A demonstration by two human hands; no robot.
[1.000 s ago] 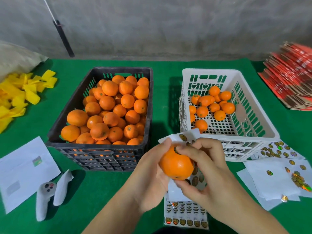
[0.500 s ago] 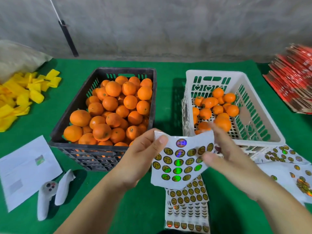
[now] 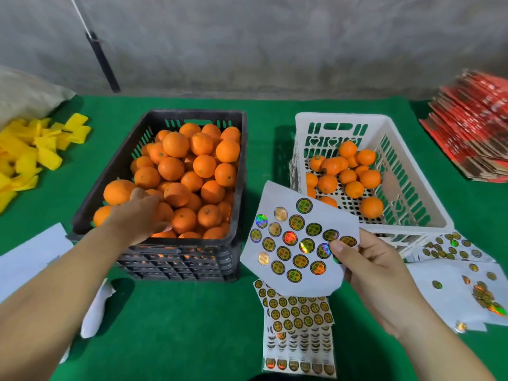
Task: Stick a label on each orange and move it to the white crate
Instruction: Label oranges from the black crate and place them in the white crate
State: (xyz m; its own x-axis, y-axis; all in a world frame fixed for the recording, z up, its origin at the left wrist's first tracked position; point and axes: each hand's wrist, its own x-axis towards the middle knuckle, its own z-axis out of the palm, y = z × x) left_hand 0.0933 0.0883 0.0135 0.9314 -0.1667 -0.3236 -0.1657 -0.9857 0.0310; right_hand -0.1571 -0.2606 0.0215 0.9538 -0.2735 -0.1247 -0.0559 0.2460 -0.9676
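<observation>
- Oranges (image 3: 176, 177) fill the black crate (image 3: 115, 171) at the left of the green desk (image 3: 176, 325), piled up to about its rim.
- Left hand (image 3: 137, 215) reaches over the crate's near wall, palm down, fingers curled over an orange at the front of the pile; how firmly it grips cannot be told, since the hand hides the fruit beneath it.
- Right hand (image 3: 368, 273) holds a label sheet (image 3: 297, 237) in the air, in front of the gap between the two crates, the thumb pinching the sheet's right edge against the fingers behind it.
- The sheet carries round stickers in yellow-green and shiny foil, with bare backing at the top left.
- The white crate (image 3: 412, 171) stands to the right of the black one, a strip of green between them; a little over a dozen oranges lie on its perforated floor, and dark round labels show on a couple of them.
- A stack of full label sheets (image 3: 299, 339) lies flat on the desk just below the held sheet.
- Partly used sheets (image 3: 461, 287) are spread at the right, near the white crate's front corner.
- Yellow pieces (image 3: 33, 152) are heaped at the far left, red packets (image 3: 472, 125) are stacked at the far right, and white paper (image 3: 30, 254) lies by the left forearm.
</observation>
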